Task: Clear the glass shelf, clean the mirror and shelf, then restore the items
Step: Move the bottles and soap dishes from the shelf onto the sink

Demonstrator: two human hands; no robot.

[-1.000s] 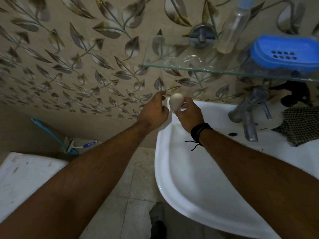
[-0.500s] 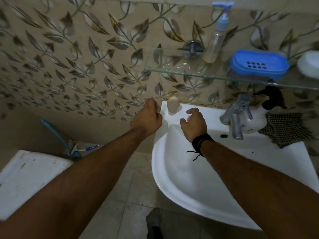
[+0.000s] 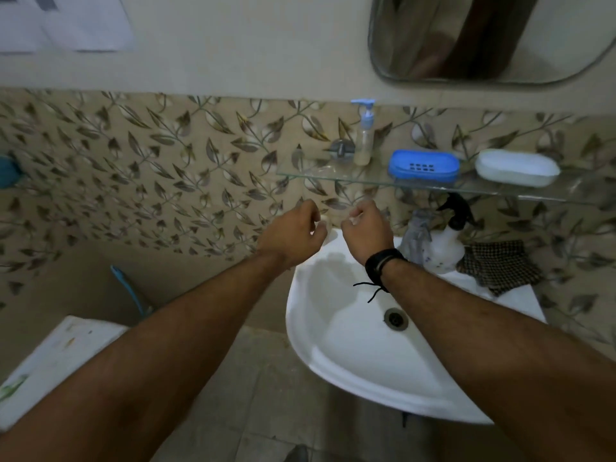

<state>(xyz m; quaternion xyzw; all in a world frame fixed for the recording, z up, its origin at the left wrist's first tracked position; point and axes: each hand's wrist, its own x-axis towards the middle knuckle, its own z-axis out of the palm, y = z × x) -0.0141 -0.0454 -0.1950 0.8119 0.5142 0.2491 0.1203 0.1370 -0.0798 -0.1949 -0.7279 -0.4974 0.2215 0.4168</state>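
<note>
The glass shelf point(image 3: 320, 175) juts from the leaf-patterned tiles below the mirror point(image 3: 483, 38). On it stand a clear pump bottle point(image 3: 364, 141), a blue soap dish point(image 3: 423, 165) and a white soap dish point(image 3: 516, 167). My left hand point(image 3: 293, 230) and my right hand point(image 3: 366, 230) hover side by side just under the shelf, above the sink's back left corner. Neither holds anything. The left's fingers are loosely curled with a gap; the right's are curled in. A pale oval soap point(image 3: 324, 223) shows as a sliver between them on the sink rim.
The white sink point(image 3: 350, 355) has a metal tap point(image 3: 416, 231); a spray bottle with a black trigger point(image 3: 446, 243) and a checked cloth point(image 3: 500, 266) lie on its back right. A white lid point(image 3: 50, 355) and a blue brush handle point(image 3: 130, 291) are at lower left.
My right hand set the pale soap on the sink's back corner and let go. Both hands have lifted toward the shelf, and the view has tilted up to show the mirror.
</note>
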